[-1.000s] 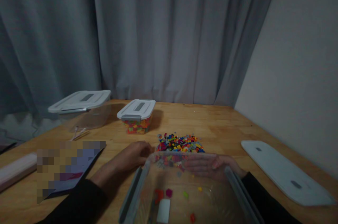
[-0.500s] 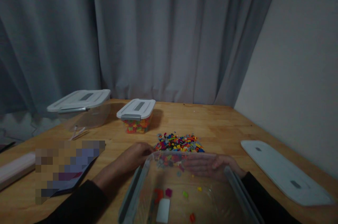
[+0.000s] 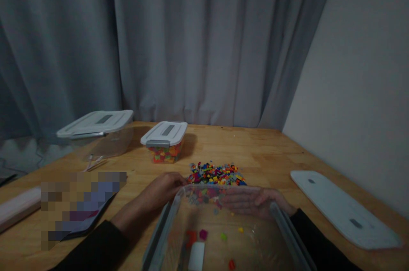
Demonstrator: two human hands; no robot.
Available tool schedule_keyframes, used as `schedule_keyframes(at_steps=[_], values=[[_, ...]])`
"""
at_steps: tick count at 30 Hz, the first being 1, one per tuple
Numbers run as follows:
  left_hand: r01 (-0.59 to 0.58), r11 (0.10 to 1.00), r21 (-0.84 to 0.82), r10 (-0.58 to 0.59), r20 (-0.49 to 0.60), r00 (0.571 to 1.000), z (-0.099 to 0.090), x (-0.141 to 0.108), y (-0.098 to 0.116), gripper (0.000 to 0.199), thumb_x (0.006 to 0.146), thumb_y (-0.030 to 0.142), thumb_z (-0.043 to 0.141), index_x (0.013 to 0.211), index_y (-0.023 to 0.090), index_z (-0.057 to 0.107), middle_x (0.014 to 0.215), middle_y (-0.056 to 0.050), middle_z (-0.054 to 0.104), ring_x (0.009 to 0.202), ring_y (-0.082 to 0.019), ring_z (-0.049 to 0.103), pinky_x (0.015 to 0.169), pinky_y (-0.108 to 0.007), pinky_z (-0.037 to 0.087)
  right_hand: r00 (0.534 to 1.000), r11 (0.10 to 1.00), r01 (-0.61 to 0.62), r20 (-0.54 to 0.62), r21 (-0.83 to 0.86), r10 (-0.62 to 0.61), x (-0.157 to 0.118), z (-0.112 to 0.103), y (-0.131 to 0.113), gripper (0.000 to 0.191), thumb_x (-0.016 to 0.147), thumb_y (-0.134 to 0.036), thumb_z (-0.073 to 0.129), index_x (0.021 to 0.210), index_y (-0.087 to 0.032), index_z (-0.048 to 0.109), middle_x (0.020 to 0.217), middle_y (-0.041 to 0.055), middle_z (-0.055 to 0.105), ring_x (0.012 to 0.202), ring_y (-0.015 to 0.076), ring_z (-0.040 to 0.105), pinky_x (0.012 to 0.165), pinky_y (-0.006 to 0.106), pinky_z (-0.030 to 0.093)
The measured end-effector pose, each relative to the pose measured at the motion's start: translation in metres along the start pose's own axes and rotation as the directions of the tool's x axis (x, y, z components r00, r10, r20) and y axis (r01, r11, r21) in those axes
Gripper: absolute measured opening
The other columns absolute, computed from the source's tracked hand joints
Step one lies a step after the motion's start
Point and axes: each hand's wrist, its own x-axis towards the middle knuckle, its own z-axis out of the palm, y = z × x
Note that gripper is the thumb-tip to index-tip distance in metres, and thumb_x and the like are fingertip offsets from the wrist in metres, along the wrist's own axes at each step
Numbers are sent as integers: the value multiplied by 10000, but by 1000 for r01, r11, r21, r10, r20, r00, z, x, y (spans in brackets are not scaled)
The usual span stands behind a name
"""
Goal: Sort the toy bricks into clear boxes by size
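A clear plastic box (image 3: 243, 249) with grey side clips stands in front of me, holding a few loose bricks and a white rectangular piece (image 3: 196, 256). Just beyond its far wall lies a heap of small coloured toy bricks (image 3: 217, 174). My left hand (image 3: 169, 185) rests at the heap's left edge, by the box's far left corner, fingers curled inward; whatever they hold, if anything, is hidden. Seen partly through the clear wall, my right hand (image 3: 255, 200) lies behind the box with fingers stretched out sideways along the near side of the heap.
Farther back are a small lidded box (image 3: 164, 134) full of bricks and a larger lidded clear box (image 3: 99, 134). A white lid (image 3: 345, 211) lies at right. At left are a dark-edged flat item (image 3: 86, 207), blurred out, and a long pale object (image 3: 19, 209).
Almost nothing differs. The view has tilted very slightly, and both hands keep their places around the heap behind the box.
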Motion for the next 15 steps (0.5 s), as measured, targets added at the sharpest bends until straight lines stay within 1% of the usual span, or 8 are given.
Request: schedule_keyframes(at_steps=[3, 6, 8, 11, 15], values=[[-15, 1000, 25, 16, -3, 1000, -2, -1, 2, 368, 914, 472, 621, 914, 138, 776, 893, -135, 786, 790, -242, 702, 706, -320, 486, 1000, 1000, 14, 3, 3, -14, -1, -2, 2, 782, 690, -265, 538, 1469, -191, 549, 1554, 129, 461, 1495, 316, 363, 1272, 497, 149], [-18, 998, 60, 18, 12, 1000, -2, -2, 2, 372, 895, 488, 648, 960, 152, 794, 874, -119, 772, 763, -234, 689, 678, -313, 474, 1000, 1000, 5, -13, 3, -5, -1, -4, 3, 766, 691, -269, 547, 1455, -212, 565, 1553, 107, 468, 1497, 305, 362, 1272, 479, 165], [-50, 995, 84, 48, 28, 998, -2, -2, 1, 343, 899, 465, 650, 978, 169, 807, 900, -119, 767, 811, -244, 695, 714, -319, 480, 1000, 1000, -10, -29, 6, 11, -1, -3, 3, 770, 682, -274, 556, 1449, -217, 571, 1550, 99, 473, 1494, 295, 370, 1270, 458, 182], [-108, 990, 88, 103, 51, 993, -1, -1, -2, 349, 928, 461, 615, 988, 180, 814, 953, -132, 767, 886, -257, 698, 779, -329, 486, 998, 1000, -16, -53, 17, 17, -1, 2, 0, 785, 677, -274, 556, 1457, -182, 562, 1547, 120, 475, 1488, 291, 383, 1269, 436, 203], [-111, 989, 99, 107, 41, 993, -1, -1, -1, 381, 939, 482, 594, 946, 168, 810, 933, -140, 769, 874, -257, 694, 786, -331, 485, 997, 1000, -16, -71, 7, 17, -2, 6, -3, 763, 692, -255, 532, 1449, -167, 571, 1535, 132, 486, 1472, 304, 407, 1265, 462, 212]])
